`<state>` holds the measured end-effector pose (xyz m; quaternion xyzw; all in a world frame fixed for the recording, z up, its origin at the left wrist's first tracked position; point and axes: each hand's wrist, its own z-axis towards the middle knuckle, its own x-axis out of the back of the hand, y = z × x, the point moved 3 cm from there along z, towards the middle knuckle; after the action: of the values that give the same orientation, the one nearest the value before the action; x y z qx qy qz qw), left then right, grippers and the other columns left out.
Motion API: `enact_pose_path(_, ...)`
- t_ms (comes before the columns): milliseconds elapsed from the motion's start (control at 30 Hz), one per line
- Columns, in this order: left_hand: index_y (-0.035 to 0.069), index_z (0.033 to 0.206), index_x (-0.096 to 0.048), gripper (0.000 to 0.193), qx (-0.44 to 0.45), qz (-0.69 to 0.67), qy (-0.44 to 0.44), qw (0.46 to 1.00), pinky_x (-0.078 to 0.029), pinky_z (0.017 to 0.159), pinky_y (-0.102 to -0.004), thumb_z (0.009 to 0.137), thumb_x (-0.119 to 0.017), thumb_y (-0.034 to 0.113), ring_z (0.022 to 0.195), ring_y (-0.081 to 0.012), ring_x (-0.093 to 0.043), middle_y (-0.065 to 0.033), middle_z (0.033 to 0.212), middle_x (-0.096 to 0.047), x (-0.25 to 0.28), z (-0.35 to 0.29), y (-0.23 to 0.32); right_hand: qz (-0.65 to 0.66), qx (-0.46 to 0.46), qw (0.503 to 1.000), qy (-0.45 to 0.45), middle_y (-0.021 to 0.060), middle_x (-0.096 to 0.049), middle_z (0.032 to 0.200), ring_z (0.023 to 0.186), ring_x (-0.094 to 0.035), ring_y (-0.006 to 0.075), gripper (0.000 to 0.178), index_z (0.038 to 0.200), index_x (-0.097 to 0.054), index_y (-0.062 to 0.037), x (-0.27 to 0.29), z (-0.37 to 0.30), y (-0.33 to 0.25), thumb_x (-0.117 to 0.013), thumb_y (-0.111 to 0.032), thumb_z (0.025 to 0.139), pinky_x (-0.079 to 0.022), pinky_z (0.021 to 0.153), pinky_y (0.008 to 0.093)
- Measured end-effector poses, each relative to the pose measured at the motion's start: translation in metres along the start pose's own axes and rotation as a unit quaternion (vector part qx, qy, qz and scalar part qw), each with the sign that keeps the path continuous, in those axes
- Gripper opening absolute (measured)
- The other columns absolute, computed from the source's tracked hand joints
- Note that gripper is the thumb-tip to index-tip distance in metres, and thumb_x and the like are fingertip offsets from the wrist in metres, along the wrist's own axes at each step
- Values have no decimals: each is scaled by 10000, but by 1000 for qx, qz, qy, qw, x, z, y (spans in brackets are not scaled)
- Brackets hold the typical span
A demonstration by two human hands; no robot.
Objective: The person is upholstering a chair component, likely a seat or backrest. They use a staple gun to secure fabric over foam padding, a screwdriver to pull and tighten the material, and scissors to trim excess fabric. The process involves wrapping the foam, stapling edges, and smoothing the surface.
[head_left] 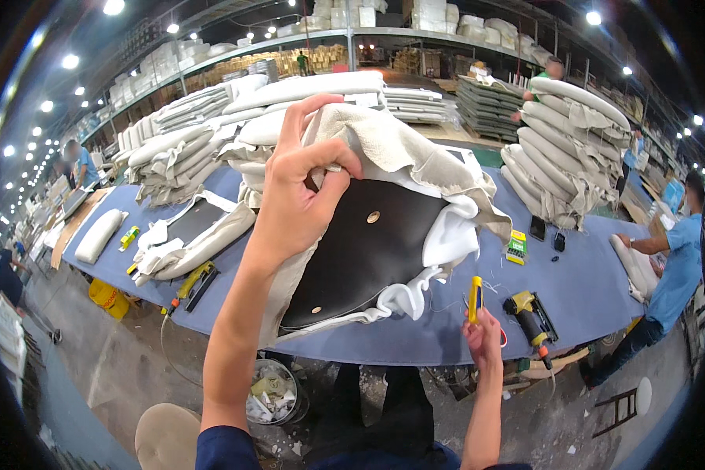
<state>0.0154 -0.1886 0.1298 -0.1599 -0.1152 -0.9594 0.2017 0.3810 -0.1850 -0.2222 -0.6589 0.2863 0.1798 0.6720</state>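
Note:
My left hand (301,188) is closed on the top edge of an upholstered seat panel (352,251), holding it tilted up above the table. The panel's black underside faces me, with small round holes in it. Beige fabric (399,141) hangs loose over its upper and right edges, and crumpled white lining (450,235) bunches along the right and lower edges. At the panel's lower right, my right hand (484,335) grips a yellow utility knife (475,291) pointing upward, apart from the fabric. A red ring-shaped handle (503,338) shows beside that hand, partly hidden.
On the blue-covered table (587,266) lie a yellow-black staple gun (533,315), another staple gun (194,288), a green box (517,247) and a phone (537,228). Cushion stacks (564,149) stand behind. A scrap bin (274,394) is below. A co-worker (677,266) handles fabric at right.

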Motion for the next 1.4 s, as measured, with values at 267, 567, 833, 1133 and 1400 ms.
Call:
enact_pose_path(267,35,1106,-690,363,-20,-174,162,971,-450,1074,-423,764,-602,-47,1235,-277,-563,-191,1434,-437,8,-6,10,-84,135,984,-80,77,-541,815,610,-532,156,723,1427,-406,14,-129,-81,-65,-554,-68,724,-480,565,308)
enact_pose_path(567,19,818,-668,98,-18,-85,97,991,-405,1118,-450,761,-644,-57,1257,-307,-573,-205,1385,-510,21,-18,-17,-327,334,880,-79,57,-654,981,772,-576,96,549,1325,-594,42,-185,-123,-91,-781,-171,855,-458,688,229)
enact_pose_path(833,15,790,-639,92,-27,-107,85,990,-350,1153,-547,731,-609,-50,1366,-371,-487,-282,1428,-488,19,-24,2,-374,484,781,-127,110,-669,834,696,-601,180,466,1225,-684,43,-186,-124,-94,-806,-108,801,-472,653,286)
enact_pose_path(1133,-2,841,-680,109,-55,-153,66,985,-371,1133,-490,749,-633,-35,1315,-326,-524,-259,1428,-461,17,-22,10,-373,374,841,-116,163,-739,879,743,-691,183,418,1207,-702,57,-179,-134,-101,-774,-148,850,-506,676,275)
enact_pose_path(1400,3,1306,-562,483,144,-146,75,976,-440,1054,-417,929,-648,292,1209,-329,-581,-216,1372,-525,25,-19,19,-439,371,814,-86,183,-762,959,851,-728,199,395,1139,-714,91,-181,-142,-107,-762,-171,846,-549,790,298)
